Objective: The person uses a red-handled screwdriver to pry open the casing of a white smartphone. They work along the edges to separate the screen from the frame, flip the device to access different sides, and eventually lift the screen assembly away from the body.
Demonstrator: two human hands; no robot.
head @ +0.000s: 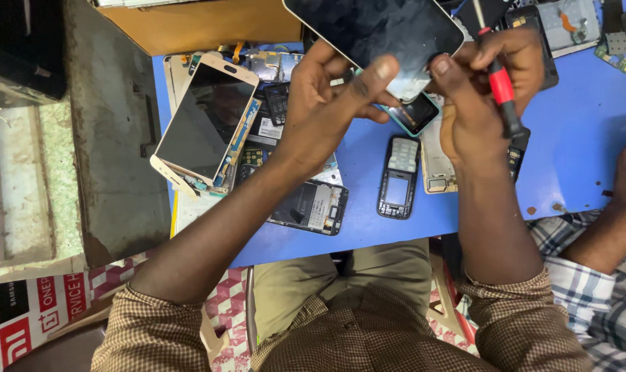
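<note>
A blue flat-topped desk (575, 145) fills the middle and right of the view, littered with phone parts. To its left stands a worn grey metal cabinet top (113, 138), and at the far edge lies a brown cardboard sheet (203, 24).

Held above the far middle of the desk is a large dark glass tablet-like screen panel with a pale rim (378, 34), tilted, its near edge pinched between both hands. The left hand (327, 103) is closed on the panel's near edge, thumb pressed on top. The right hand (482, 89) grips the panel's near right corner with its thumb while its fingers also clasp a red-and-black-handled screwdriver (500, 86), which points down toward the desk.

On the left of the desk lies a gold-framed smartphone screen assembly with dark glass (203, 120), resting at a slant on other parts. Near the front edge sits an opened black smartphone body showing its inner boards (313, 207). Right of it lies a small black keypad phone with grey buttons (398, 176), and just beyond that a teal-edged small phone (416, 114), partly under the hands.

At the right edge, another person's forearm in a checked blue-white sleeve (596, 275) rests at the desk.
</note>
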